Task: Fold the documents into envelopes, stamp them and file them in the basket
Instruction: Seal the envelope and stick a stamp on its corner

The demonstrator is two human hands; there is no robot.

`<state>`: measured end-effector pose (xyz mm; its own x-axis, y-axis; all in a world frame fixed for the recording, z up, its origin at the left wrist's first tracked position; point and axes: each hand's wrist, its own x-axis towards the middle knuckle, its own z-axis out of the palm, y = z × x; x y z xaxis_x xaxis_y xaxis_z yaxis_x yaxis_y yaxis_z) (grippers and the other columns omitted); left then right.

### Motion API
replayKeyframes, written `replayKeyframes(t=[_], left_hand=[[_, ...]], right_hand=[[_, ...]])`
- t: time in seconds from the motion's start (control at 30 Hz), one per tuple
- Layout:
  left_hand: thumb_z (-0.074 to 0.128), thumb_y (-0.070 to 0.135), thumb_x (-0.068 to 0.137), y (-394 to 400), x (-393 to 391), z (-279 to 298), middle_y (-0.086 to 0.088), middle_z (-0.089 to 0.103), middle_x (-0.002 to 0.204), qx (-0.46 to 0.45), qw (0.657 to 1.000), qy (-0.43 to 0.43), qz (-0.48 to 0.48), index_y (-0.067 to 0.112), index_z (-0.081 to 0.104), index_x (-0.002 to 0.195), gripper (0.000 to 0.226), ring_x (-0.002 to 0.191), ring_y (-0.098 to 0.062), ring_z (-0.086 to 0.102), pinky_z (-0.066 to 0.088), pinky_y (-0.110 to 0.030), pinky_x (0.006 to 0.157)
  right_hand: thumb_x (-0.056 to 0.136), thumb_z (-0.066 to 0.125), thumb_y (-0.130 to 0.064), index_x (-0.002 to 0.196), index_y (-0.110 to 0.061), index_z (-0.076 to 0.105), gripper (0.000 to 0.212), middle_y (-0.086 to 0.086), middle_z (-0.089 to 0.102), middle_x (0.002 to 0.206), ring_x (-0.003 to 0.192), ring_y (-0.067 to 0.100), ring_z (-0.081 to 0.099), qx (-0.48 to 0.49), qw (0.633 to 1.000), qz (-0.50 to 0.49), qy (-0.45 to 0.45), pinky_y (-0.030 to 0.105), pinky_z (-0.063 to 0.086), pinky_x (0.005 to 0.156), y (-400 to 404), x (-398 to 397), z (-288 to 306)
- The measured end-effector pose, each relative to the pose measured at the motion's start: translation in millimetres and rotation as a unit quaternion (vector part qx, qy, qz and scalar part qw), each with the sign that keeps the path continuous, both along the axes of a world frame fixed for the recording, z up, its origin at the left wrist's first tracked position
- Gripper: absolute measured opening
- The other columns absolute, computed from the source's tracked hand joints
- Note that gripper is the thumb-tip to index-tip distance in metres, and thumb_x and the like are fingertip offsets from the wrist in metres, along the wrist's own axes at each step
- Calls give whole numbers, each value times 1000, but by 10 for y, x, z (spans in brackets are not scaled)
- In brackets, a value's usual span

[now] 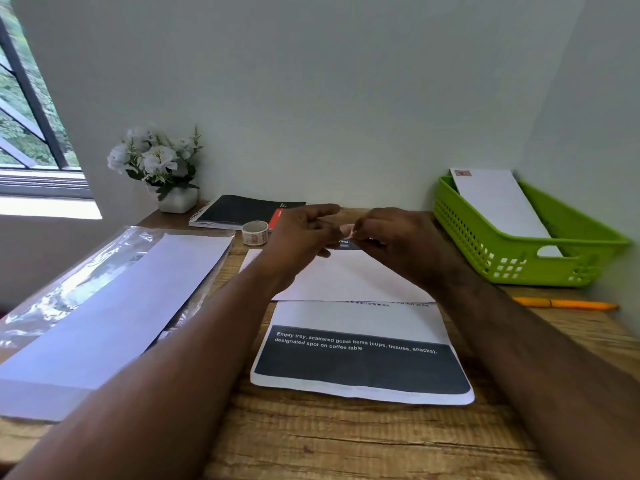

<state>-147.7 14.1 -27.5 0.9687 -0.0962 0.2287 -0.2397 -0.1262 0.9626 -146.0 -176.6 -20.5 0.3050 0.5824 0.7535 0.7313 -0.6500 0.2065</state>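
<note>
Pale walls enclose a wooden bench point(346, 441) set into a corner beside a window. On it a printed document point(363, 362) lies face up in the middle, with a white envelope point(346, 278) laid across its far edge, probably so that both are within easy reach for the stamping step. A roll of stamps point(255, 232) stands just beyond the envelope's left corner, near a black notebook point(242, 211) and a pot of white flowers point(156, 161). A pack of fresh envelopes point(114, 306) in clear wrapping is kept to the left, apart from the work.

A small stamp point(349, 231) appears to be pinched in the right hand point(398, 244), just above the far edge of the envelope. The left hand point(301, 233) is held close beside it with fingers loosely extended; whether anything is touched by its fingertips cannot be told, since the contact is hidden. It is judged that the stamp is being peeled or readied for sticking.

At the right, a green basket point(519, 265) holds one stamped envelope point(498, 202) leaning against its back wall, well apart from the hands. An orange pen point(564, 303) lies in front of the basket.
</note>
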Motion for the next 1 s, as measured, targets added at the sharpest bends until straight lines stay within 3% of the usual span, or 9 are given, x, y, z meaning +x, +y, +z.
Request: replayKeyframes(t=[0.13, 0.23, 0.37, 0.43, 0.5, 0.77, 0.87, 0.93, 1.0], left_hand=[[73, -4, 80, -39, -16, -17, -21, 71, 97, -79, 997, -9, 20, 4, 61, 126, 48, 80, -26, 72, 60, -32, 71], [69, -9, 81, -39, -3, -30, -29, 69, 94, -89, 995, -25, 29, 5, 58, 128, 51, 84, -30, 71, 60, -35, 76], [73, -5, 78, -61, 11, -49, -29, 69, 84, -53, 995, -73, 41, 13, 57, 129, 56, 84, -27, 71, 60, -35, 75], [75, -3, 78, -77, 14, -65, -27, 70, 82, -39, 995, -83, 40, 13, 56, 130, 58, 84, -26, 72, 60, -33, 71], [75, -3, 78, -84, 16, -72, -27, 70, 81, -32, 995, -85, 43, 10, 55, 131, 58, 82, -28, 72, 61, -36, 72], [66, 13, 88, -131, 76, -161, -4, 70, 84, 25, 987, -110, 110, 19, 51, 136, 51, 79, -25, 70, 60, -41, 76], [63, 20, 92, -159, 38, -174, 3, 68, 79, 143, 977, -125, 95, 21, 43, 141, 53, 77, -3, 64, 49, -12, 78], [63, 25, 92, -194, -17, -192, 2, 67, 110, 276, 954, -114, 36, 24, 36, 145, 59, 105, -8, 61, 40, -12, 87], [56, 27, 95, -232, -50, -203, -3, 46, 146, 431, 899, -70, -49, 29, 30, 149, 60, 133, -20, 44, 32, -24, 105]], right_hand=[[86, 64, -17, 82, -12, 70, 9, 3, 68, 80, 68, 25, 61, -10, 999, 22, 39, 41, 50, 52, 16, 83, -56], [80, 70, -34, 82, -13, 73, 21, 0, 68, 95, 82, 15, 64, 59, 984, 56, 160, 35, 53, 63, 10, 65, -83], [76, 79, -22, 80, -13, 71, 13, 3, 69, 94, 89, 16, 67, 358, 852, 65, 376, 38, 57, 79, 105, 30, -79], [75, 78, -5, 81, -6, 63, 16, 15, 68, 85, 84, 29, 67, 430, 773, 107, 454, 46, 57, 81, 135, 31, -62], [73, 73, 10, 74, -6, 55, 24, 21, 63, 82, 80, 32, 66, 435, 739, 147, 492, 47, 58, 78, 144, 21, -50], [74, 66, 19, 83, 6, 68, 16, 13, 69, 73, 72, 25, 67, 403, 767, 119, 485, 34, 59, 68, 31, 122, -88], [75, 65, 19, 87, 6, 71, 19, 6, 73, 70, 74, 26, 70, 396, 777, 95, 480, 36, 59, 72, -104, 187, -83], [77, 62, 20, 92, 9, 69, 20, 0, 71, 63, 65, 16, 70, 408, 771, 74, 483, 25, 58, 62, -197, 196, -55], [78, 61, 20, 91, 9, 68, 18, -3, 71, 60, 61, 10, 69, 410, 774, 62, 478, 19, 56, 56, -299, 202, -27]])
